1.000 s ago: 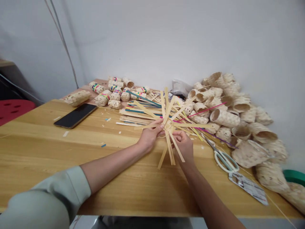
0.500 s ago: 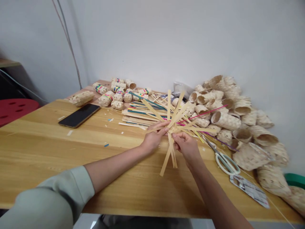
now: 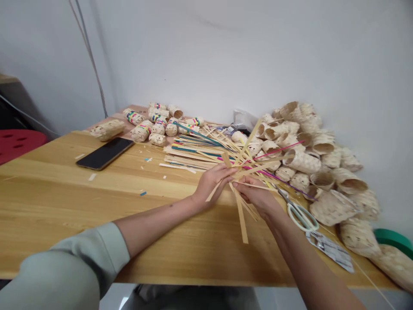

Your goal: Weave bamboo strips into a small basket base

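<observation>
Both my hands hold a star of flat pale bamboo strips [image 3: 241, 212] that cross at one woven centre above the wooden table [image 3: 64, 193]. My left hand [image 3: 213, 183] pinches the crossing from the left with fingers closed on the strips. My right hand [image 3: 258, 196] grips it from the right, fingers curled round several strips. Strip ends fan out upward and down toward me. A pink strip [image 3: 280, 149] sticks out to the right.
Loose natural and coloured strips [image 3: 187, 150] lie behind my hands. A heap of small woven baskets [image 3: 316, 150] fills the right side. Banded woven rolls [image 3: 155, 125] sit at the back left. A black phone [image 3: 105, 153], white-handled scissors [image 3: 300, 213] and a printed packet [image 3: 332, 249] lie on the table.
The strip star has turned in my hands: the upright strips now lean right and the lower ends swung from down-left to down-right. Both hands stayed at the crossing.
</observation>
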`<act>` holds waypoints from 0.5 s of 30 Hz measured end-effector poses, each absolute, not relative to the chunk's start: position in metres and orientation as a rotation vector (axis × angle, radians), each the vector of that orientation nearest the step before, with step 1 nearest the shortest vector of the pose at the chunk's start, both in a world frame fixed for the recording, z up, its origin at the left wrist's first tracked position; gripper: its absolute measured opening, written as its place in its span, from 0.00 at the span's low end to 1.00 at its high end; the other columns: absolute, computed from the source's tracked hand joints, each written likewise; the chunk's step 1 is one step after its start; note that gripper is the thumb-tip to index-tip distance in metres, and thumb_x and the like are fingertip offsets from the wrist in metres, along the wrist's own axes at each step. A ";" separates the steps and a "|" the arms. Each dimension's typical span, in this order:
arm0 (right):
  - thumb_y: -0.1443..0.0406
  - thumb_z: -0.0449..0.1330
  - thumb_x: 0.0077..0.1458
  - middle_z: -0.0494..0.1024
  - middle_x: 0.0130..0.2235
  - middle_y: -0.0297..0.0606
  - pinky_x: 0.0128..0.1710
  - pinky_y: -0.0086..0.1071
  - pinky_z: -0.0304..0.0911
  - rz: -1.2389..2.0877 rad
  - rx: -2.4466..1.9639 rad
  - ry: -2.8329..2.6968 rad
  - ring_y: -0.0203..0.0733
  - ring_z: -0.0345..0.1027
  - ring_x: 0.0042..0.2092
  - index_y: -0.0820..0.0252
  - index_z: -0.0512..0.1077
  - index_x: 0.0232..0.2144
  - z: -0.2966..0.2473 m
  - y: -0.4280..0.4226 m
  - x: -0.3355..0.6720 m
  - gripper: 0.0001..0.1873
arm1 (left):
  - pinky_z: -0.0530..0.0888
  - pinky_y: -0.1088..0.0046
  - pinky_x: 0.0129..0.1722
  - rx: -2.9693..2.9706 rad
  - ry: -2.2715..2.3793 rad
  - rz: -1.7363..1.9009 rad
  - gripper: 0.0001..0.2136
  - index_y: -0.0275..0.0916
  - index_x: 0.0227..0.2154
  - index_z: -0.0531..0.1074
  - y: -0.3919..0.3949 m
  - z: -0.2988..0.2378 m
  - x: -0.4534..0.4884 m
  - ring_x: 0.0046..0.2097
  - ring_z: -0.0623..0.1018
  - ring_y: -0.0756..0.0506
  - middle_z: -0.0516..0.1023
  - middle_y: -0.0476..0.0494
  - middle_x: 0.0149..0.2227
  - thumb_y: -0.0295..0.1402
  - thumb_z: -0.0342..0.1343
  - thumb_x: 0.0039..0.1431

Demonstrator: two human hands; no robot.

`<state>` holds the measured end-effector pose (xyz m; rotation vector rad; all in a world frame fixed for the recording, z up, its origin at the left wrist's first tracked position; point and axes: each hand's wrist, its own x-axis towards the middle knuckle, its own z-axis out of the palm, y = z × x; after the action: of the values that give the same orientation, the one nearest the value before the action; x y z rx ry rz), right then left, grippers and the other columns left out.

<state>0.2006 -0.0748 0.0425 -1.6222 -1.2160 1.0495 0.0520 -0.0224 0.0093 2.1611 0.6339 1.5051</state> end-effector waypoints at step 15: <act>0.46 0.58 0.46 0.64 0.14 0.28 0.18 0.26 0.48 1.049 -1.559 -1.243 0.29 0.53 0.16 0.58 0.63 0.19 0.029 -0.072 0.195 0.23 | 0.71 0.74 0.41 2.131 0.602 1.486 0.13 0.38 0.45 0.74 -0.014 0.003 0.051 0.42 0.76 0.48 0.77 0.43 0.40 0.30 0.49 0.62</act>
<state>0.1953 -0.0716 0.0287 -1.5589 -1.2433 1.0492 0.0508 -0.0143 0.0031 2.1306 0.6018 1.4864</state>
